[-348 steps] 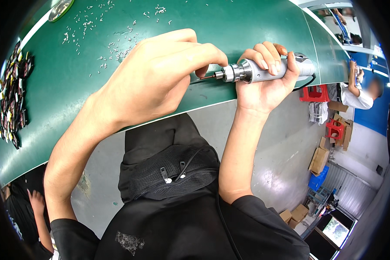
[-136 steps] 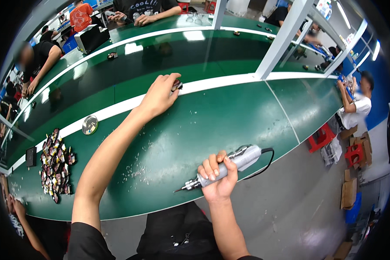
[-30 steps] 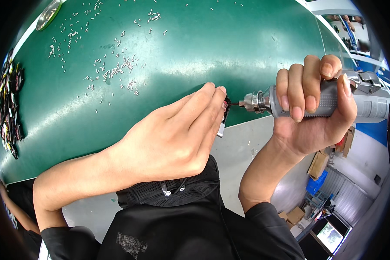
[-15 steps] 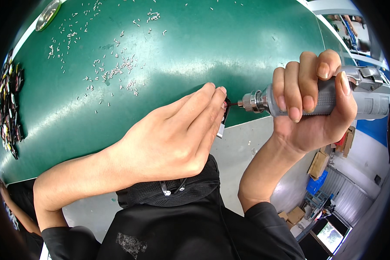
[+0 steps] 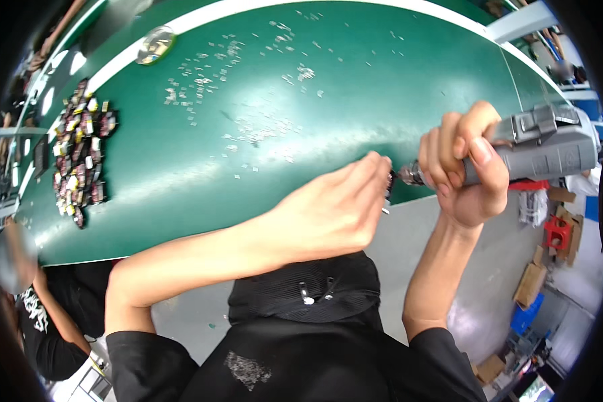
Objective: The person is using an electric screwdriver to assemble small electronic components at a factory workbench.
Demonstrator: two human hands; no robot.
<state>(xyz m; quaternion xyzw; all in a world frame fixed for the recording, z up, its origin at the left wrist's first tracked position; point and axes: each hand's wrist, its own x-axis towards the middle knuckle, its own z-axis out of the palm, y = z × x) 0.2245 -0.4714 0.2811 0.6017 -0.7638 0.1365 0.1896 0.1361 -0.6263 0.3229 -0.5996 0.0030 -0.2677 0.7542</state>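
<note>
My right hand (image 5: 467, 164) wraps round a grey electric screwdriver (image 5: 549, 157), held nearly level at the right. The tip points left and meets, or nearly meets, a small black part with a metal end (image 5: 388, 191). That part is pinched in the closed fingers of my left hand (image 5: 331, 211), over the table's near edge; most of it is hidden by the fingers. Many tiny silvery screws (image 5: 258, 130) lie scattered over the green tabletop (image 5: 382, 87), beyond my left hand.
A heap of small dark parts with coloured bits (image 5: 80, 154) lies at the table's left. Behind it stands a round shallow dish (image 5: 156, 45). A co-worker's arm (image 5: 60, 315) shows at the lower left. Boxes (image 5: 529, 281) and a red stool (image 5: 557, 232) stand on the floor at right.
The whole view has swung left, so the heap and dish show more fully. Both hands keep their hold, with the screwdriver still at the small part.
</note>
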